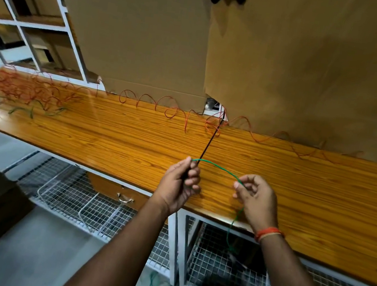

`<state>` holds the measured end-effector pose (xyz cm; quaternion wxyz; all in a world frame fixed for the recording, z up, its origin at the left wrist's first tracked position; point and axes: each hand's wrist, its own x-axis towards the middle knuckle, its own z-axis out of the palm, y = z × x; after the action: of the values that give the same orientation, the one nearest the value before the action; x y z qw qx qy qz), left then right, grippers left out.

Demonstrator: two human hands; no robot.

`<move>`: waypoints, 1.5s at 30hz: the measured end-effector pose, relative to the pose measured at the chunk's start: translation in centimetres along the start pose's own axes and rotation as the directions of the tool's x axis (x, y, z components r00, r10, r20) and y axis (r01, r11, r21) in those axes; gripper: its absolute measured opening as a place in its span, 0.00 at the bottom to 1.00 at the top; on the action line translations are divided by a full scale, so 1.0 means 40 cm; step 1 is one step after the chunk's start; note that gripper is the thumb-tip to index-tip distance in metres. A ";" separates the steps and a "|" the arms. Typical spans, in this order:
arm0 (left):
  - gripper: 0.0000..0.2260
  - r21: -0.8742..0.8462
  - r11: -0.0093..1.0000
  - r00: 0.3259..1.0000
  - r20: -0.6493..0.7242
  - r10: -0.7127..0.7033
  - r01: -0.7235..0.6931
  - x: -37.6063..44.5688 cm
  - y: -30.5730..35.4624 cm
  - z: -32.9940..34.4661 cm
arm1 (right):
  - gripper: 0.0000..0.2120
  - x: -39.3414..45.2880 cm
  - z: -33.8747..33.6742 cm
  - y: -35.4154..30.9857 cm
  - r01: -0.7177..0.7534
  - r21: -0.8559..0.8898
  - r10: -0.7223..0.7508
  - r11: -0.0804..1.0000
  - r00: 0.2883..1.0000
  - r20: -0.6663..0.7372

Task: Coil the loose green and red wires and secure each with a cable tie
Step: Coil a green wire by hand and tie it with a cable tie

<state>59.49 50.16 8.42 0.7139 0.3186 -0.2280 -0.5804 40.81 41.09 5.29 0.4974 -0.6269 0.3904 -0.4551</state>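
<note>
A thin green wire [215, 166] arcs between my two hands above the front of the wooden table [115, 131]. My left hand [180, 186] grips one end of it together with a long black cable tie [211, 140] that points up and away toward the table's back. My right hand [256, 200] pinches the green wire further along; the rest hangs down over the table edge to the floor. A red wire [170, 109] lies in loose loops along the back of the table, with a tangled heap at the far left.
More green wire [24, 110] lies loose at the table's left end beside the red tangle. Large cardboard sheets [294, 60] stand behind the table. A white shelf frame [41, 20] is at the back left. Wire-mesh baskets [89, 203] sit under the table.
</note>
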 end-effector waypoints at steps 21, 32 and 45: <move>0.15 0.529 0.832 0.981 0.001 0.194 -0.165 -0.023 -0.026 0.069 | 0.08 -0.136 -0.014 -0.151 0.518 -0.340 -0.275 0.785 0.783 0.558; 0.15 0.454 0.891 0.978 0.179 -0.105 0.013 -0.085 -0.063 0.066 | 0.05 -0.079 -0.044 -0.140 0.405 -0.269 -0.330 0.874 0.900 0.285; 0.10 0.185 0.983 0.969 0.239 -0.059 0.014 -0.107 -0.062 0.072 | 0.10 -0.076 -0.014 -0.113 0.269 -0.135 -0.203 0.954 0.906 0.370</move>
<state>54.86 53.48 8.82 0.6378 0.3128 -0.3599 -0.6049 39.60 44.71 9.20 0.4406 -0.7838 0.2561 -0.3549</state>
